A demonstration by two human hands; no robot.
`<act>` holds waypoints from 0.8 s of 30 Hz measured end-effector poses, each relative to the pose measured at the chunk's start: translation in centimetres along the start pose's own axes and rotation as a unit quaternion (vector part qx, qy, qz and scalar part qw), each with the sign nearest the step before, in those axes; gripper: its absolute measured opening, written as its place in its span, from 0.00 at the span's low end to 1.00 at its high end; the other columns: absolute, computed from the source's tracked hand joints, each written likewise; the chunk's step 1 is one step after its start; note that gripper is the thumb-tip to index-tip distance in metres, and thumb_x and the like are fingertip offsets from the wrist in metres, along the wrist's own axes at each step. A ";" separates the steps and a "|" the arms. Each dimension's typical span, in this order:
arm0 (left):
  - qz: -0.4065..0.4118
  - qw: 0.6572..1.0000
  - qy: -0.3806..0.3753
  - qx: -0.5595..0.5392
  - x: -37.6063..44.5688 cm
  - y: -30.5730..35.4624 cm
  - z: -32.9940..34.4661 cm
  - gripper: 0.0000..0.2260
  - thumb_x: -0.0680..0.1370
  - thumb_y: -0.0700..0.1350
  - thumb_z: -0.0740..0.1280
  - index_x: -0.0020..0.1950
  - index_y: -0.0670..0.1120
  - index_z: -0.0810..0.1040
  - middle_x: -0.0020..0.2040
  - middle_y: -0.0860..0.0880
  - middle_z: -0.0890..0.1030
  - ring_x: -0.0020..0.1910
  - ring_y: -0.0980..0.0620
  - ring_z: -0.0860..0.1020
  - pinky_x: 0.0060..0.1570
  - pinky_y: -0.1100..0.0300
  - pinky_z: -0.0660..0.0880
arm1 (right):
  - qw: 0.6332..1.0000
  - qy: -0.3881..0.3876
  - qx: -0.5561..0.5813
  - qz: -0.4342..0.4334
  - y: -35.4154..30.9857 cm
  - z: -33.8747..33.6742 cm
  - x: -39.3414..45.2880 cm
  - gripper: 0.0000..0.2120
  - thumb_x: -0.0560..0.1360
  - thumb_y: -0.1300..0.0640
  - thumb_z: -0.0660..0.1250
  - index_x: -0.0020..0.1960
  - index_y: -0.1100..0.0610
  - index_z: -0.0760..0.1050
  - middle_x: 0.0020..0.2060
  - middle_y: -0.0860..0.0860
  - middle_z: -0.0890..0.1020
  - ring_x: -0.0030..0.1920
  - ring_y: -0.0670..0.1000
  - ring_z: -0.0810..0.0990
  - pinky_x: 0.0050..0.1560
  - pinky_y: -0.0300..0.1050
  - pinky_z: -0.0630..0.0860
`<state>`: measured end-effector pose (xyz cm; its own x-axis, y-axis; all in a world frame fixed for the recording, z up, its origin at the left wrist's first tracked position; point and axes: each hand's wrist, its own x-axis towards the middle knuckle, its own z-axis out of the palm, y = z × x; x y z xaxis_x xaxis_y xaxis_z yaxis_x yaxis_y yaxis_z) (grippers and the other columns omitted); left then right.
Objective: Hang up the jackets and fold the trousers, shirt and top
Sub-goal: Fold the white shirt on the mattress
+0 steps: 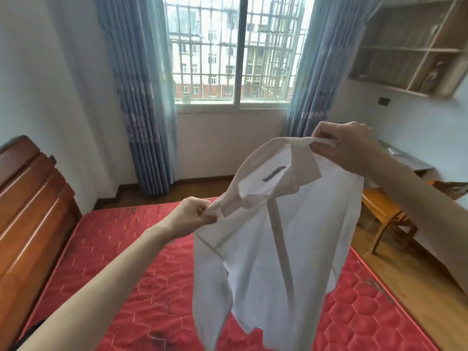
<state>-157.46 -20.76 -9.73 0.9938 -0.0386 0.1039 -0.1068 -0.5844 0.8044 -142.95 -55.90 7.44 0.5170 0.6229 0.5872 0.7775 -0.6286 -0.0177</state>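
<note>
Red mattress (141,287), wooden headboard (27,198), blue curtains (141,97), barred window (235,49)

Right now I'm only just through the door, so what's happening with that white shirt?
A person holds the white shirt up in the air over the red mattress. The left hand pinches one shoulder and the right hand grips the other by the collar. The shirt hangs open and unfolded, not yet laid down.
</note>
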 end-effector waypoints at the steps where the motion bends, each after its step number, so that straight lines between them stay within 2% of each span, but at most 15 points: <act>1: 0.000 0.999 0.027 -0.022 0.4 0.1 0.1 0.12 0.81 0.43 0.72 0.41 0.37 0.79 0.35 0.50 0.73 0.37 0.55 0.70 0.41 0.54 0.67 | 1.000 -0.001 -0.011 0.002 0.7 -0.2 -0.3 0.25 0.77 0.34 0.58 0.49 0.55 0.79 0.36 0.46 0.79 0.32 0.48 0.76 0.35 0.39 0.69; 4: -0.015 0.984 0.124 -0.130 1.4 1.1 0.5 0.19 0.85 0.51 0.65 0.47 0.34 0.80 0.39 0.48 0.77 0.41 0.51 0.73 0.44 0.52 0.70 | 1.000 0.001 -0.021 0.016 3.2 -0.4 -1.0 0.23 0.77 0.36 0.60 0.46 0.56 0.78 0.32 0.47 0.76 0.28 0.45 0.73 0.32 0.36 0.64; 6: -0.019 0.976 0.165 -0.143 2.4 2.3 0.8 0.18 0.87 0.51 0.61 0.54 0.38 0.84 0.43 0.48 0.81 0.43 0.51 0.77 0.46 0.51 0.75 | 0.998 -0.023 -0.053 -0.018 4.9 -0.2 -1.2 0.27 0.78 0.36 0.55 0.47 0.58 0.78 0.31 0.47 0.74 0.25 0.44 0.68 0.30 0.36 0.61; 8: -0.008 0.976 0.191 -0.104 3.5 3.4 0.8 0.17 0.88 0.52 0.60 0.52 0.45 0.85 0.41 0.51 0.81 0.40 0.54 0.76 0.42 0.54 0.74 | 0.990 -0.036 -0.110 -0.081 6.9 0.6 -1.2 0.22 0.82 0.42 0.58 0.51 0.61 0.78 0.29 0.52 0.75 0.23 0.49 0.67 0.29 0.38 0.65; 10: 0.002 0.973 0.229 -0.032 4.6 4.3 0.2 0.20 0.87 0.56 0.60 0.41 0.46 0.77 0.34 0.54 0.73 0.34 0.54 0.69 0.37 0.53 0.67 | 0.986 -0.013 -0.130 -0.108 8.9 1.4 -0.8 0.15 0.82 0.49 0.66 0.52 0.63 0.77 0.27 0.56 0.75 0.21 0.55 0.70 0.25 0.46 0.73; 12: -0.005 0.959 0.271 0.085 5.7 5.2 -0.9 0.23 0.85 0.61 0.58 0.37 0.48 0.67 0.31 0.56 0.68 0.33 0.51 0.65 0.36 0.51 0.64 | 0.988 0.022 -0.101 -0.114 10.8 1.9 0.2 0.17 0.81 0.49 0.64 0.50 0.64 0.77 0.25 0.55 0.73 0.20 0.57 0.70 0.24 0.49 0.75; 14: 0.003 0.938 0.305 0.167 6.6 6.3 -2.2 0.22 0.84 0.64 0.56 0.35 0.53 0.64 0.30 0.54 0.68 0.32 0.49 0.65 0.36 0.49 0.66 | 0.986 0.049 -0.072 -0.144 12.7 2.4 1.1 0.20 0.81 0.45 0.61 0.49 0.63 0.76 0.25 0.50 0.68 0.21 0.52 0.64 0.25 0.42 0.67; 16: 0.022 0.922 0.337 0.190 7.2 7.2 -3.5 0.23 0.84 0.65 0.56 0.36 0.51 0.65 0.30 0.52 0.69 0.31 0.48 0.66 0.35 0.47 0.68 | 0.983 0.048 -0.056 -0.170 14.7 3.5 1.3 0.21 0.78 0.42 0.65 0.50 0.62 0.76 0.26 0.50 0.68 0.22 0.52 0.63 0.27 0.42 0.66; 17: 0.027 0.916 0.347 0.199 7.3 7.5 -4.0 0.24 0.84 0.65 0.56 0.36 0.49 0.65 0.29 0.50 0.69 0.31 0.46 0.67 0.35 0.46 0.70 | 0.983 0.039 -0.044 -0.175 15.7 4.3 1.1 0.22 0.76 0.41 0.69 0.49 0.62 0.75 0.25 0.53 0.70 0.21 0.54 0.67 0.26 0.44 0.68; 18: 0.030 0.911 0.351 0.212 7.2 7.7 -4.4 0.26 0.84 0.66 0.56 0.36 0.47 0.66 0.29 0.48 0.69 0.31 0.44 0.68 0.35 0.45 0.70 | 0.984 0.022 -0.030 -0.174 16.5 5.4 0.7 0.23 0.74 0.42 0.73 0.48 0.63 0.75 0.25 0.55 0.74 0.21 0.59 0.72 0.27 0.46 0.70; 20: 0.025 0.906 0.343 0.248 6.6 7.9 -4.4 0.27 0.85 0.66 0.56 0.35 0.46 0.66 0.29 0.47 0.70 0.30 0.44 0.71 0.35 0.46 0.71 | 0.988 -0.032 -0.006 -0.154 17.6 7.8 -0.4 0.19 0.75 0.46 0.76 0.46 0.62 0.76 0.28 0.57 0.78 0.28 0.66 0.79 0.30 0.51 0.72; 21: 0.018 0.900 0.343 0.268 6.2 7.9 -4.1 0.27 0.85 0.66 0.56 0.35 0.48 0.66 0.28 0.48 0.71 0.30 0.46 0.72 0.35 0.49 0.72 | 0.989 -0.054 0.008 -0.135 17.9 9.0 -0.7 0.16 0.77 0.49 0.75 0.46 0.61 0.76 0.31 0.56 0.80 0.32 0.67 0.79 0.32 0.53 0.74; 23: 0.005 0.883 0.357 0.305 5.5 7.9 -3.4 0.26 0.85 0.65 0.58 0.33 0.51 0.65 0.27 0.50 0.71 0.30 0.51 0.74 0.32 0.63 0.67 | 0.994 -0.064 0.042 -0.073 18.3 11.1 -0.8 0.13 0.80 0.50 0.71 0.47 0.60 0.76 0.35 0.55 0.81 0.36 0.66 0.80 0.36 0.56 0.76; 24: -0.006 0.874 0.366 0.320 5.2 7.9 -3.2 0.26 0.85 0.64 0.59 0.32 0.50 0.65 0.26 0.50 0.70 0.31 0.52 0.74 0.31 0.64 0.65 | 0.996 -0.056 0.059 -0.033 18.4 12.0 -0.7 0.14 0.81 0.49 0.69 0.47 0.59 0.76 0.35 0.54 0.81 0.37 0.65 0.80 0.37 0.56 0.75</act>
<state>-153.22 -22.96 -0.98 0.6851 0.3628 0.6316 0.1749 -0.9237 0.3408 -124.68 -62.31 -3.01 0.4947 0.7136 0.4960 0.8447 -0.5290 -0.0814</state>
